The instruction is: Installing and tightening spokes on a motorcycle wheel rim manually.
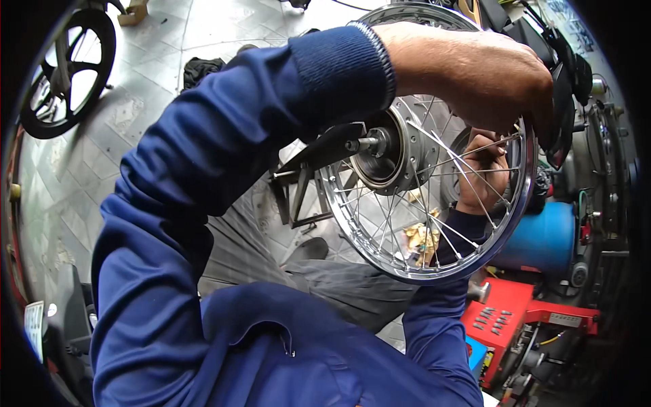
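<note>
The silver, wire-spoked metal wheel (410, 152) stands on edge before the person, its threaded axle (366, 144) lying sideways and pointing left. The left hand (519, 85) bends over the wheel's right-hand rim; its fingertips are hidden, so their grip cannot be told. Behind the spokes, the right hand (483, 161) has curled fingers, bunched beside a spoke near the rim; whether they pinch it is unclear. Beyond sits a blue cylinder (542, 237).

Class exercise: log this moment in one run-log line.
Left hand: at wheel rim, fingertips hidden | right hand: behind spokes, fingers curled near rim | hub: spokes attached | nearby: blue cylinder
</note>
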Available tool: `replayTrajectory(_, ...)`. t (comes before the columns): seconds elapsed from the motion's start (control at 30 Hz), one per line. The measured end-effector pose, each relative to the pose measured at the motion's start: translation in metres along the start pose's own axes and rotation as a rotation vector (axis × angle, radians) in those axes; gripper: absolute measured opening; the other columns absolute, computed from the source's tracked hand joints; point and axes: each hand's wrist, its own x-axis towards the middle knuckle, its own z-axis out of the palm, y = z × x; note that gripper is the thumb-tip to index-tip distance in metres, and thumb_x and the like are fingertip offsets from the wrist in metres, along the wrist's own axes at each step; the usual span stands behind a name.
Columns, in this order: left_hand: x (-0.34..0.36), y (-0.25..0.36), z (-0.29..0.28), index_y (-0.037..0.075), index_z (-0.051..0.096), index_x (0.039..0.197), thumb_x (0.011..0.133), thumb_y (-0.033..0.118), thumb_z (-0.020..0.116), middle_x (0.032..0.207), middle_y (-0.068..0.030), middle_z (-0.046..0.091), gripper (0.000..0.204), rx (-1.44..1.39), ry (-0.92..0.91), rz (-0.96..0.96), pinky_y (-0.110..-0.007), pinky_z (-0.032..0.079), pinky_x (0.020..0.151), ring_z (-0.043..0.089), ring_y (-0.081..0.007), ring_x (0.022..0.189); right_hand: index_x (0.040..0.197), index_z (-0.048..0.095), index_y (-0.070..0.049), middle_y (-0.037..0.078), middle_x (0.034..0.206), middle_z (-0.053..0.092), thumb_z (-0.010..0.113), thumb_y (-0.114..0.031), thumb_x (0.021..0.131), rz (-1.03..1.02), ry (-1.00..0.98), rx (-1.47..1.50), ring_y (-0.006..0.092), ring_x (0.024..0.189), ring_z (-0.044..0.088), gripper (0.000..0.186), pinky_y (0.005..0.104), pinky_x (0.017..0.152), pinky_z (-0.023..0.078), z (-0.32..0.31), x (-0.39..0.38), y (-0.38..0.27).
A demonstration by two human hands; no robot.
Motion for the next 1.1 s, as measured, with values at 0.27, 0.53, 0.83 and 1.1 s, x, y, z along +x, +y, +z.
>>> replayTrajectory(0.27,-0.004,-0.013,-0.001,0.017,0.079,0.104,0.075,0.001,0.066,0.091,-0.0115,0.074,0.036,-0.063,0.052,-0.057,-0.041,0.059,0.074,0.072,-0.0295,0.082,0.101,0.052,0.006,0.011,0.087,0.052,0.051,0.006,0.094,0.035,0.039,0.064,0.0159,0.08,0.053,0.007,0.0228,0.062,0.055,0.012,0.015,0.008)
replayTrajectory(0.53,-0.003,-0.004,-0.012,0.002,0.075,0.097,0.077,-0.005,0.066,0.085,-0.0172,0.074,0.023,-0.075,-0.028,-0.131,-0.039,0.059,0.071,0.075,-0.0296,0.08,0.101,0.049,0.006,0.011,0.084,0.052,0.052,0.002,0.095,-0.03,0.049,0.099,0.0153,0.071,0.055,0.008,0.0236,0.053,0.052,0.002,0.032,0.003)
replayTrajectory(0.83,-0.007,-0.007,-0.011,0.003,0.075,0.1,0.074,-0.005,0.069,0.088,-0.0166,0.074,0.027,-0.074,-0.005,-0.106,-0.039,0.059,0.076,0.074,-0.0308,0.084,0.096,0.054,0.007,0.014,0.089,0.056,0.054,0.004,0.09,-0.002,0.003,0.084,0.0155,0.072,0.06,0.006,0.0226,0.05,0.055,-0.006,0.04,-0.002)
replayTrajectory(1.1,0.0,0.004,-0.007,0.006,0.077,0.104,0.073,-0.003,0.073,0.092,-0.0151,0.075,0.032,-0.056,-0.029,-0.134,-0.038,0.059,0.08,0.074,-0.031,0.089,0.095,0.058,0.008,0.015,0.091,0.061,0.056,0.009,0.088,0.058,-0.05,0.011,0.0143,0.063,0.062,0.008,0.0206,0.047,0.057,-0.015,0.049,-0.005)
